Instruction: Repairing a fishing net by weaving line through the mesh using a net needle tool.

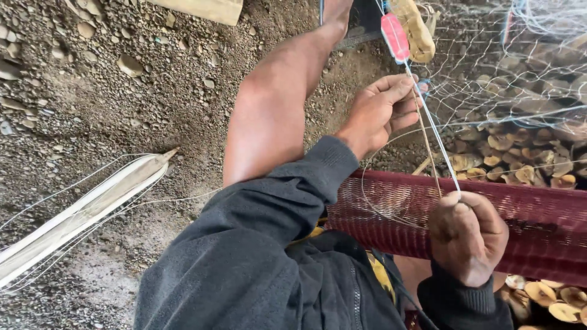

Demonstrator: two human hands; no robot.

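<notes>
Dark sleeves fill the bottom of the frame, and beyond them a maroon mesh (538, 226) stretches across the right side. Right hand (468, 235), lower right, is fisted tight on the pale cord (437, 134). That cord runs taut up and to the left, its long axis slanting toward the red netting shuttle (395, 36) at top centre. Left hand (382, 110) sits higher, fingers curled and pinched on the same cord, so it's the nearer one to the shuttle. Fine fishing net (520, 73) hangs at upper right.
</notes>
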